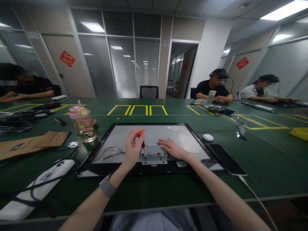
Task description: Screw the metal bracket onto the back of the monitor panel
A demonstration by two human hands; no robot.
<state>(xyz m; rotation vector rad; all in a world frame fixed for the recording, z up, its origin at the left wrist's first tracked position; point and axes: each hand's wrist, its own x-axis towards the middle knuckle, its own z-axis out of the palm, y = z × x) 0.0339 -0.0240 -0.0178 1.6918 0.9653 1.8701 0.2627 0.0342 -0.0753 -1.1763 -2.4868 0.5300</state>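
A flat display panel (113, 136) lies back side up on the green table, with a dark frame around its grey metal back. Near its front edge sits a metal bracket (154, 162) with connector ports. My left hand (132, 146) grips a screwdriver (143, 144) with an orange and black handle, held nearly upright. Its tip points down at the left end of the bracket; whether it sits in a screw is too small to tell. Just behind the bracket's right side, my right hand (173, 148) rests flat on the panel, fingers stretched out. Thin cables (109, 150) lie left of my left hand.
Left of the panel stand a drink bottle (83, 123), brown cardboard (36, 142) and a white device with black cable (45, 183). To the right lie a white earbud case (208, 137) and a phone (226, 158) on a cable. Several people sit across the table.
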